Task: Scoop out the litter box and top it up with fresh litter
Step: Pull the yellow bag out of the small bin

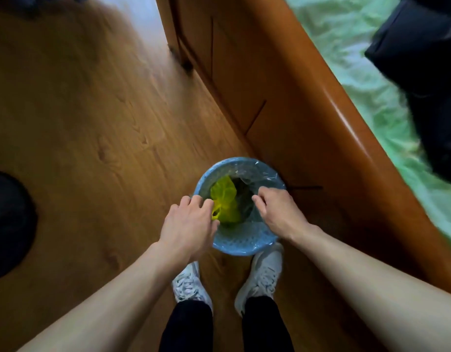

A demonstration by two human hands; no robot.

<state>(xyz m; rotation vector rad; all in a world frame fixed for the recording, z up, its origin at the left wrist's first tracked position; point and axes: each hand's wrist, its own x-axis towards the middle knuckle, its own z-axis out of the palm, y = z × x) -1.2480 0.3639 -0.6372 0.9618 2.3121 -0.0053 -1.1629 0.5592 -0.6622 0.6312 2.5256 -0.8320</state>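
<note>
Yellow-green plastic, a crumpled bag [225, 199] with a loop handle, lies just past the fingertips of the left hand [190, 223]. That hand hangs over the near-left rim of a round blue wastebasket [240, 243], fingers bent downward toward the bag's handle; whether they actually pinch the handle or only touch it cannot be told. Across the opening, the right hand [280, 212] sits over the right rim with its fingers curled down onto the clear liner [266, 175] that is folded over the basket's edge; a firm grip on the liner is not plain to see either. The yellow-green bag rests inside the basket between the two hands, nearer the left one, against the dark inside of the liner.

Below the hands, just behind the basket, stand two white trainers [261, 275] under dark trouser legs. The basket sits on a wooden plank floor [92, 123]. Beyond the right hand runs an orange-brown wooden bed frame [308, 110], the basket close against it, with green bedding [346, 41] and a dark garment [427, 59] above. Far out from the left hand lies a dark round shape [8, 224] at the floor's edge.
</note>
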